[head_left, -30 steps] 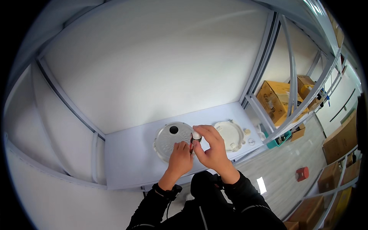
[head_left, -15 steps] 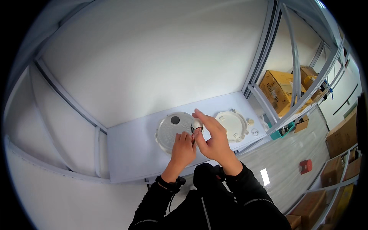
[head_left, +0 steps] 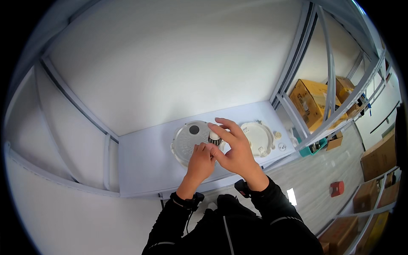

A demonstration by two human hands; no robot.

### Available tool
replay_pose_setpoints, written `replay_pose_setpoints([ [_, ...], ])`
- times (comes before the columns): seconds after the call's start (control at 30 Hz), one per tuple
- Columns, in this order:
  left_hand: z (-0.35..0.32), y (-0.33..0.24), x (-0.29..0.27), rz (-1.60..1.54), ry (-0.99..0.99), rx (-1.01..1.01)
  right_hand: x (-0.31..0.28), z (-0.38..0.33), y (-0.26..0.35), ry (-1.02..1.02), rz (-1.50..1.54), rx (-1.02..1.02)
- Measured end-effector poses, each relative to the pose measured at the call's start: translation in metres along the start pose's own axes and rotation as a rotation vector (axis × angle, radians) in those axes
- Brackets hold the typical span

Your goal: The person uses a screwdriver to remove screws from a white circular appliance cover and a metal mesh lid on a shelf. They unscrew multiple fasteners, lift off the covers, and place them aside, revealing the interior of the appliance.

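Over the round grey plate, a small cylinder (head_left: 214,137) with a white top and a black-and-white patterned band sits between my hands. My left hand (head_left: 200,162) has its fingers curled closed at the cylinder's lower end; the exact contact is hidden. From the other side my right hand (head_left: 239,152) spans the cylinder, index finger along its top and thumb at its base, touching the left fingers. Under them lies the large round translucent plate (head_left: 182,146), which has a dark disc (head_left: 194,129) near its far edge. A white round shell (head_left: 260,138) with fittings on its rim lies to the right.
These parts rest on a white table (head_left: 142,165) against a pale wall. Two small round pieces, one beige (head_left: 277,135) and one white (head_left: 282,147), lie near its right end. Beyond stand a frame post, cardboard boxes (head_left: 314,102), a teal crate (head_left: 307,151) and a red stool (head_left: 337,188).
Both hands have shifted slightly left with the cylinder. Its patterned band now shows more, and the right thumb has dropped to its base, against the left fingers.
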State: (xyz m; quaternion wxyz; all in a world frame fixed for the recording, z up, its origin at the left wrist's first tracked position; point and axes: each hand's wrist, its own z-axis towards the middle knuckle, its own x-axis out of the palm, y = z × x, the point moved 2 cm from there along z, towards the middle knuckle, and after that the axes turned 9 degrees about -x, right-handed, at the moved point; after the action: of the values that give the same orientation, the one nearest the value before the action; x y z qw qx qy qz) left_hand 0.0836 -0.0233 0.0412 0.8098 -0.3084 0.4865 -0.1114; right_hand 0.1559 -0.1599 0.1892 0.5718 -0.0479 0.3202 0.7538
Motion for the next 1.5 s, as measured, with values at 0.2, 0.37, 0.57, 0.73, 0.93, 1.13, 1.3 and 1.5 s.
replay_pose_setpoints([
  [0.2,-0.005,-0.024,-0.010,0.122,-0.042,-0.072,-0.005,-0.001,-0.014,0.062,0.064,0.092],
  [0.37,-0.004,-0.032,-0.013,0.116,0.015,-0.180,-0.009,0.004,-0.014,0.032,0.101,-0.073],
  [0.57,0.000,-0.034,-0.015,0.115,0.091,-0.252,-0.018,0.000,-0.022,0.148,0.122,0.066],
  [0.73,-0.001,-0.030,-0.014,0.122,0.099,-0.267,-0.015,0.002,-0.032,0.086,0.238,-0.100],
  [0.93,-0.003,-0.033,-0.014,0.083,0.055,-0.283,-0.019,0.006,-0.033,0.263,0.288,0.070],
  [1.13,0.002,-0.033,-0.015,0.071,0.085,-0.307,-0.015,0.007,-0.043,0.267,0.302,0.089],
  [1.3,-0.001,-0.029,-0.015,0.135,0.039,-0.230,-0.016,0.008,-0.042,0.286,0.368,0.029],
  [1.5,0.005,-0.030,-0.021,0.043,0.019,-0.246,-0.024,0.013,-0.042,0.183,0.370,-0.017],
])
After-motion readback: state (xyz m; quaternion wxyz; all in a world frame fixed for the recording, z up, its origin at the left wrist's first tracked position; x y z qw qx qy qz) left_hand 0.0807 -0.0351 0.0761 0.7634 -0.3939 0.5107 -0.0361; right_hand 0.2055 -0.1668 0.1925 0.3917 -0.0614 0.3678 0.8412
